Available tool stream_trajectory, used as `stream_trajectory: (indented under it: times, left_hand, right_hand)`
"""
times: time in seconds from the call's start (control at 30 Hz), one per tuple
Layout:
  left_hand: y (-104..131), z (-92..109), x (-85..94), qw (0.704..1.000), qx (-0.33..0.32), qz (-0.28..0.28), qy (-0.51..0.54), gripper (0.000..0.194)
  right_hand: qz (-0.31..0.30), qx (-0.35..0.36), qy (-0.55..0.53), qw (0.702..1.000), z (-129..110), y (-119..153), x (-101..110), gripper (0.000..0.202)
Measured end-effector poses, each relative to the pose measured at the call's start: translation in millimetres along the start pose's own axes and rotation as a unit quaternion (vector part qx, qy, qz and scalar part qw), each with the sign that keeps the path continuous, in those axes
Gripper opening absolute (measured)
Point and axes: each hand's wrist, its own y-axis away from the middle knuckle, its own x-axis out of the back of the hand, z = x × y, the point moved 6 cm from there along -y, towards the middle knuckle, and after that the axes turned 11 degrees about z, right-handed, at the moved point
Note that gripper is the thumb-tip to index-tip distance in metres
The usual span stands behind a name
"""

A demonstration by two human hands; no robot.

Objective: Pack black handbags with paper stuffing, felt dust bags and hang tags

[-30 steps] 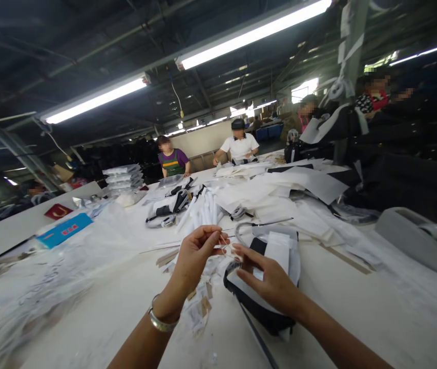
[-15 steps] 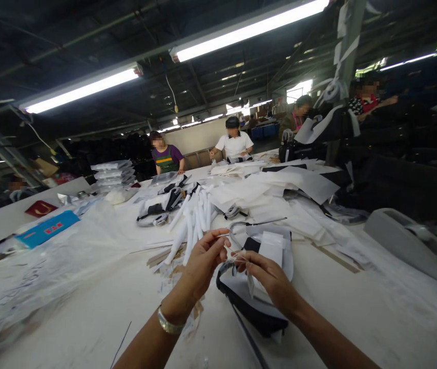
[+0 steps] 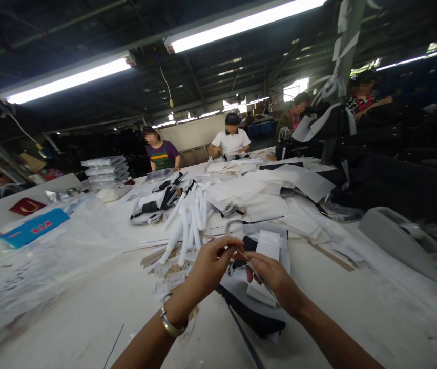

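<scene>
Above a grey-and-black fabric bag [image 3: 254, 316], my two hands meet with fingertips close together. Between them runs a thin pale strip [image 3: 244, 254], too small to make out fully. My left hand [image 3: 213, 262], with a bangle on its wrist, pinches one end of it. The other end sits in the closed fingers of my right hand [image 3: 274, 279]. A white packet [image 3: 269, 245] lies on the far part of the bag, partly behind my right hand. White rolled tubes [image 3: 187, 225] are piled just beyond my left hand.
White sheets [image 3: 264, 184] are heaped across the table's far side. A blue packet [image 3: 34, 228] and clear plastic sheeting [image 3: 83, 246] lie to the left. A grey moulded piece [image 3: 391, 241] is at the right. Two people [image 3: 231, 138] [image 3: 162, 154] sit across the table.
My hands have drawn closer together, and my left hand has moved slightly right with its fingers curled lower over the strip. The view has shifted a little.
</scene>
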Motion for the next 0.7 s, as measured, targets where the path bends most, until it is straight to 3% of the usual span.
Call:
stream_trajectory:
  times: [0.13,0.27,0.37,0.6,0.7]
  left_hand:
    - [-3,18,-0.1,0.992,-0.043,-0.065,-0.098,0.022]
    - [-14,17,4.4,0.986,-0.022,-0.098,-0.134,0.026]
    - [-23,-10,9.3,0.986,0.021,-0.114,-0.124,0.034]
    - [-18,-115,32.8,0.981,0.123,-0.044,-0.145,0.03]
    - [-9,-124,27.8,0.983,0.145,-0.022,-0.111,0.036]
  right_hand:
    - [0.003,0.085,0.111,0.99,-7,-2,4,0.035]
    - [-0.006,0.093,0.107,0.99,-11,-3,0,0.028]
    - [0.014,0.057,0.08,0.995,-2,-8,1,0.03]
    - [0.072,-0.119,-0.043,0.989,51,-12,14,0.042]
    - [0.08,-0.163,-0.096,0.979,58,-11,15,0.039]
